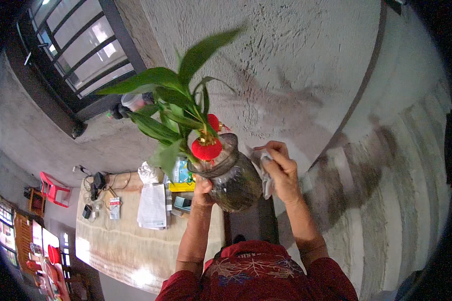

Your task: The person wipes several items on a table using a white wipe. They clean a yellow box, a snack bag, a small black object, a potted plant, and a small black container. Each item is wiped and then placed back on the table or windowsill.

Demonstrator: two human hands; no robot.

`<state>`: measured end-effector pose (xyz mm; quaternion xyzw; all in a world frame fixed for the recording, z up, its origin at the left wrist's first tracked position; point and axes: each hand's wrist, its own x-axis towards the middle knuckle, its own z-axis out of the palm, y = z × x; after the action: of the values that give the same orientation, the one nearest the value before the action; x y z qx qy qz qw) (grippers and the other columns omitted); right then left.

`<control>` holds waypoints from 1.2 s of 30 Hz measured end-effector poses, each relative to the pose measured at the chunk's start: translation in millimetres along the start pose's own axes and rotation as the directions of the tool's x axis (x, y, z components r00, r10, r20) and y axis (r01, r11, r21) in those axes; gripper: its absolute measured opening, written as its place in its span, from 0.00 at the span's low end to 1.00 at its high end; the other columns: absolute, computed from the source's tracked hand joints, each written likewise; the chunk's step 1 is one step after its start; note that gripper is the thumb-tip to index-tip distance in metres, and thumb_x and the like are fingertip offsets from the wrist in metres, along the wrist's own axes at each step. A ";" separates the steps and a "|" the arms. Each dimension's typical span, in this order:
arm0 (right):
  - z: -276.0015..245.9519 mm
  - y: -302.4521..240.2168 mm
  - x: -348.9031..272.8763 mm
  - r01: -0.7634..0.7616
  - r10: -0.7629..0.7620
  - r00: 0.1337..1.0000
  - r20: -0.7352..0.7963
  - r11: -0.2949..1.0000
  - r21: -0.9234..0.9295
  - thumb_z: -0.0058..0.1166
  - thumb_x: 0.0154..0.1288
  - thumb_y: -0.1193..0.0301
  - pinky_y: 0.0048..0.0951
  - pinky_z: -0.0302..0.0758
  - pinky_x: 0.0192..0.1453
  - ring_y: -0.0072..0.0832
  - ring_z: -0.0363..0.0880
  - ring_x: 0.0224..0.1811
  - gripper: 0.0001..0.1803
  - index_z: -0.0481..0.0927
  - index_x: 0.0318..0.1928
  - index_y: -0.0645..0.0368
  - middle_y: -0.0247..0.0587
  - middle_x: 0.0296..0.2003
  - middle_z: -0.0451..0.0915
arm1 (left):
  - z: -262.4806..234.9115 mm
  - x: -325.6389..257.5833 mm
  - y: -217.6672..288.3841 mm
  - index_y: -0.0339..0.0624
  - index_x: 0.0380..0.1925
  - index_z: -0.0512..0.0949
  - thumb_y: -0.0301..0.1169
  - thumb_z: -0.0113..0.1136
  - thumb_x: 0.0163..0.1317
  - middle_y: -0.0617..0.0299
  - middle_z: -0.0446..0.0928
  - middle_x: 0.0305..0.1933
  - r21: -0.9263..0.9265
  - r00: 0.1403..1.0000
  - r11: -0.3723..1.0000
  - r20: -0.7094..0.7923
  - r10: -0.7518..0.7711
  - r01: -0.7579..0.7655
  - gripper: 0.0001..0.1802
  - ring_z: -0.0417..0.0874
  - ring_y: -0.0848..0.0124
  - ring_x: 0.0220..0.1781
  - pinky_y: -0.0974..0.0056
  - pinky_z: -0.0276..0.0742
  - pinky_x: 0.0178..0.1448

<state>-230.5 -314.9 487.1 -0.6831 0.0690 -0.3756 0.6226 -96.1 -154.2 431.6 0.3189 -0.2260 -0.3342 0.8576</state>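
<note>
A round glass vase [236, 183] is held up in front of me, tilted, with dark contents behind its clear wall. Green leafy stems [173, 95] rise from its mouth, and small red lantern ornaments [206, 149] hang by the rim. My left hand [202, 190] grips the vase from its left side; the glass hides part of the fingers. To the right of the vase, my right hand [282, 173] pinches a crumpled whitish cloth [266, 173] close to the glass. Whether the cloth touches the glass I cannot tell.
A marble-patterned table [120, 251] stands at the lower left, bearing papers [152, 205], a yellow box [182, 186] and cables. Beyond it is a red stool [54, 189]. A rough grey wall [296, 60] rises ahead, beside a barred window [85, 50]. Steps [381, 200] lie to the right.
</note>
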 end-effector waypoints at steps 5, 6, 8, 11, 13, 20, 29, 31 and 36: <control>-20.2 -24.5 0.3 -0.305 0.297 0.952 0.069 0.915 0.264 0.49 0.60 0.73 0.16 0.66 0.34 0.14 0.69 0.27 0.11 0.79 0.42 0.63 0.28 0.25 0.74 | 1.4 -5.3 15.6 0.42 0.63 0.52 0.44 0.68 0.39 0.53 0.63 0.60 0.037 0.997 0.999 -0.061 0.042 -0.040 0.51 0.68 0.57 0.59 0.53 0.67 0.60; -25.5 -23.2 0.5 -0.322 0.304 0.946 0.112 0.923 0.210 0.50 0.60 0.74 0.16 0.67 0.34 0.14 0.70 0.28 0.11 0.79 0.42 0.63 0.28 0.25 0.74 | -5.8 -5.9 14.2 0.42 0.63 0.52 0.44 0.67 0.40 0.53 0.63 0.60 0.044 0.996 0.998 -0.062 0.057 -0.054 0.51 0.68 0.57 0.58 0.53 0.67 0.60; -39.0 -13.3 0.3 -0.347 0.325 0.926 0.193 0.933 0.096 0.50 0.59 0.76 0.16 0.67 0.36 0.15 0.71 0.29 0.11 0.79 0.42 0.63 0.28 0.26 0.75 | -8.9 -8.4 16.1 0.41 0.62 0.54 0.44 0.67 0.41 0.53 0.65 0.58 0.041 0.994 0.996 -0.070 0.083 -0.080 0.49 0.70 0.57 0.57 0.54 0.69 0.58; -48.4 -5.7 1.6 0.011 0.025 0.992 0.123 0.957 -0.290 0.50 0.58 0.78 0.18 0.67 0.32 0.15 0.69 0.27 0.11 0.79 0.41 0.62 0.26 0.25 0.74 | -6.0 -11.8 22.5 0.38 0.58 0.59 0.43 0.67 0.42 0.54 0.69 0.54 0.009 0.990 0.996 -0.107 0.087 -0.086 0.44 0.73 0.59 0.54 0.55 0.70 0.57; -48.6 -21.6 -0.9 -0.164 0.173 0.979 0.107 0.983 -0.082 0.48 0.60 0.76 0.19 0.64 0.30 0.14 0.66 0.26 0.10 0.78 0.42 0.61 0.26 0.26 0.73 | -13.7 -17.2 24.9 0.37 0.58 0.59 0.43 0.66 0.42 0.53 0.69 0.54 0.040 0.988 0.995 -0.119 0.100 -0.096 0.44 0.73 0.59 0.54 0.55 0.70 0.57; -28.6 -45.3 -7.9 -0.243 0.268 0.960 -0.077 0.940 0.240 0.52 0.59 0.69 0.16 0.67 0.36 0.14 0.70 0.32 0.12 0.75 0.42 0.62 0.27 0.31 0.75 | -13.1 -24.4 21.7 0.36 0.56 0.63 0.42 0.65 0.44 0.53 0.71 0.52 -0.047 0.985 0.988 -0.100 0.143 -0.149 0.39 0.75 0.58 0.51 0.54 0.72 0.56; 61.1 -42.4 -33.1 0.601 -0.461 0.797 0.390 0.671 -0.435 0.61 0.44 0.68 0.45 0.56 0.56 0.44 0.64 0.51 0.27 0.72 0.48 0.55 0.43 0.44 0.70 | 30.6 -28.5 19.7 0.42 0.52 0.67 0.50 0.57 0.52 0.55 0.74 0.49 0.029 0.963 0.978 -0.173 0.207 -0.205 0.32 0.76 0.60 0.48 0.56 0.72 0.55; 61.2 -46.0 -29.1 0.588 -0.457 0.806 0.375 0.683 -0.432 0.61 0.45 0.67 0.45 0.57 0.57 0.44 0.64 0.53 0.27 0.72 0.49 0.53 0.45 0.48 0.67 | 34.5 -32.9 24.0 0.41 0.52 0.68 0.52 0.58 0.49 0.55 0.74 0.49 -0.010 0.966 0.984 -0.190 0.174 -0.179 0.35 0.76 0.60 0.48 0.56 0.73 0.55; 56.9 -25.2 -16.6 0.345 -0.294 0.932 0.212 0.898 -0.273 0.57 0.51 0.74 0.38 0.63 0.56 0.44 0.65 0.53 0.22 0.71 0.49 0.57 0.48 0.48 0.67 | 25.9 -36.2 22.1 0.38 0.54 0.66 0.52 0.61 0.44 0.54 0.74 0.49 0.063 0.979 0.986 -0.128 0.160 -0.153 0.40 0.77 0.59 0.47 0.57 0.75 0.53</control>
<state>-217.6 -254.7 506.1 -0.8017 -0.0392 -0.3997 0.4427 -126.6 -125.7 458.7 0.3445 -0.2016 -0.2376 0.8856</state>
